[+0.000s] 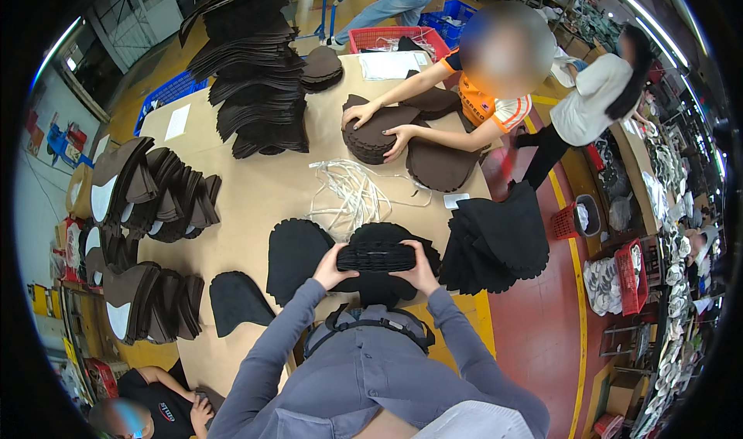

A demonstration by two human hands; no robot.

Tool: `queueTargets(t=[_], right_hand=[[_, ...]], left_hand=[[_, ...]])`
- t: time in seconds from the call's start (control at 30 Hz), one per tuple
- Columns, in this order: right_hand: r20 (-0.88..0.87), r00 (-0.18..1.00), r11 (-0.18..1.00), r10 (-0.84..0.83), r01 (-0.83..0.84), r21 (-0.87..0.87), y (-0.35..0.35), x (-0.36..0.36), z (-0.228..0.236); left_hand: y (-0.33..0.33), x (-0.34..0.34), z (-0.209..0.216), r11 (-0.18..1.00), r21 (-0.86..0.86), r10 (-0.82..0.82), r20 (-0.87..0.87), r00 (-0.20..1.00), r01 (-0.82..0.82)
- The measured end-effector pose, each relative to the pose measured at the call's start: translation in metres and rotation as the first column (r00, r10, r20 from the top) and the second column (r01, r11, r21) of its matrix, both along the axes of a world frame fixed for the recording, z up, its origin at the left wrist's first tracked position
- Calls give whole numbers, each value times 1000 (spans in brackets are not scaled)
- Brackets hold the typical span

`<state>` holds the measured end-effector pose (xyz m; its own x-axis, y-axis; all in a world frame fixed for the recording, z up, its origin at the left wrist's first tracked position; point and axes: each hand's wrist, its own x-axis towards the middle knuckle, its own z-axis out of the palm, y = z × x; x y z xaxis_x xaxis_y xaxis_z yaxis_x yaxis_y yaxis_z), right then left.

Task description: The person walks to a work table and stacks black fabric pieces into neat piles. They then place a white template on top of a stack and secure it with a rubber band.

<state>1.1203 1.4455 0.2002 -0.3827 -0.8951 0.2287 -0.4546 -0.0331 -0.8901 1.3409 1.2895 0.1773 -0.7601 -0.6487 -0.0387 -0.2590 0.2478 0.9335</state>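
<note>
Over the near edge of the table, we hold the black stack with our left hand and right hand, fingers closed on both ends, and if one hand squeezes too softly, loose middle pieces might slip out and drop on the floor.

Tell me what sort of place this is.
Probably a factory workshop: dark brown cut pieces lie stacked on the table, white strips lie in a tangle, and yellow lines mark the red floor.
</note>
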Motion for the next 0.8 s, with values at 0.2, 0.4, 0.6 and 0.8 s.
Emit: queueTargets(t=[0.2, 0.4, 0.6, 0.8], right_hand=[[62, 997, 998, -56, 55, 20, -1, -6, -7], [-10, 1000, 994, -30, 31, 102, -9, -13, -18], [-28, 1000, 997, 0, 2, 75, 1, -8, -22], [18, 997, 995, 69, -70, 65, 1, -21, -39]], left_hand=[[7, -18, -58, 990, 124, 91, -223, 971, -65], [-8, -20, -42, 994, 91, 68, -130, 989, -57], [6, -5, -3, 1000, -2, 19, -60, 998, -20], [0, -6, 33, 993, -27, -103, 310, 945, 117]])
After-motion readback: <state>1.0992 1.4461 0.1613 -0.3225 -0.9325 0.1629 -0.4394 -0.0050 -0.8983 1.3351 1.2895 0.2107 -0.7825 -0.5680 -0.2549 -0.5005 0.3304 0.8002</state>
